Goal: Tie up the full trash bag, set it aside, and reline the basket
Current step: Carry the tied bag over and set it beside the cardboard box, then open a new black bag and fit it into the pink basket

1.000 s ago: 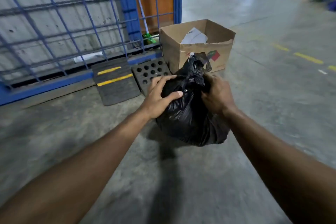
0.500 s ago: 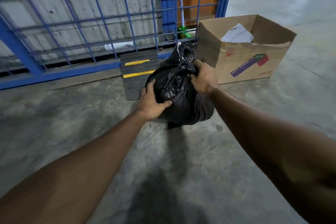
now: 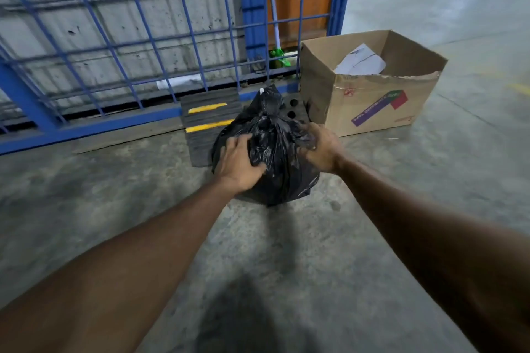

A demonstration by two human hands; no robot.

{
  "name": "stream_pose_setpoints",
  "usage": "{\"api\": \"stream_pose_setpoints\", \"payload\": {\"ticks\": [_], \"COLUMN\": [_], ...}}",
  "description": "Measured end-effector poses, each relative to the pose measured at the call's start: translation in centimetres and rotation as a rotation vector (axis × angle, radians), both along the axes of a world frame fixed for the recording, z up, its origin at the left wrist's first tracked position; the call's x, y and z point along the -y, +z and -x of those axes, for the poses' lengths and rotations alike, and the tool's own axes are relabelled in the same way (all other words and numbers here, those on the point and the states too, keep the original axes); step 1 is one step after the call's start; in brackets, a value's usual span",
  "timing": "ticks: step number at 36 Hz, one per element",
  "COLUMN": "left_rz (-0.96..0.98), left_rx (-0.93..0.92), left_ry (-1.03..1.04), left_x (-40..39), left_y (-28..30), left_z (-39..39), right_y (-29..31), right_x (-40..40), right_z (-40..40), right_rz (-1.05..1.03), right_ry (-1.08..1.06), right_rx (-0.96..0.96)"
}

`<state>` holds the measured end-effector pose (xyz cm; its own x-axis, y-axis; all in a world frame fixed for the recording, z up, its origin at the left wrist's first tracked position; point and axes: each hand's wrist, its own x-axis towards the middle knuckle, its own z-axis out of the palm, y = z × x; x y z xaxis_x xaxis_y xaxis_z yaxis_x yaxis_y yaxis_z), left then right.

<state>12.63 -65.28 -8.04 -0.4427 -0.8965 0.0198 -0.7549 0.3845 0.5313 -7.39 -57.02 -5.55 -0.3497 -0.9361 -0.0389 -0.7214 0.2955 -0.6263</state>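
Note:
A full black trash bag [image 3: 279,163], knotted at its top, rests low at the concrete floor in front of me. My left hand [image 3: 239,162] presses and grips the bag's left side. My right hand [image 3: 322,147] clutches the crumpled plastic at the bag's upper right. A bit of white shows at the tip of the knot. No basket is in view.
A blue wire fence [image 3: 137,46] runs along the back left. A black rubber ramp with yellow stripes [image 3: 208,120] lies right behind the bag. An open cardboard box [image 3: 370,94] holding paper stands to the right. Bare concrete floor [image 3: 430,186] spreads right and towards me.
The bag has moved left, away from the box and towards the ramp, and has come down to the floor. Both hands stay on it; the left has shifted higher on its side.

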Motion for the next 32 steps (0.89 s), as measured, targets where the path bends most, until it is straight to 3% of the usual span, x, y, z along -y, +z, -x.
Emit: {"api": "stream_pose_setpoints", "payload": {"ticks": [6,16,19,25,32], "left_rz": [0.209,0.23,0.177,0.035,-0.243], "left_rx": [-0.051,-0.235,-0.279,-0.275,-0.074], "left_ry": [-0.105,-0.69,-0.936,-1.366,-1.427], "left_x": [-3.4,-19.4,-26.5,-43.8,-59.1], "left_y": [6.0,11.4,11.8,11.1,8.2], "left_z": [2.8,14.1,17.2,20.0,20.7], "right_y": [4.9,14.2,16.0,18.8,18.7], "right_x": [-7.7,-29.7,-37.7,-54.4,-69.5], "right_z": [2.7,6.3,6.4,4.3,1.3], "right_rz": [-0.006,-0.109,-0.119,-0.07,-0.097], "right_ry": [-0.005,-0.243,-0.353,-0.641,-0.902], "right_rx": [-0.094,-0.198,-0.233,-0.12,-0.129]}}
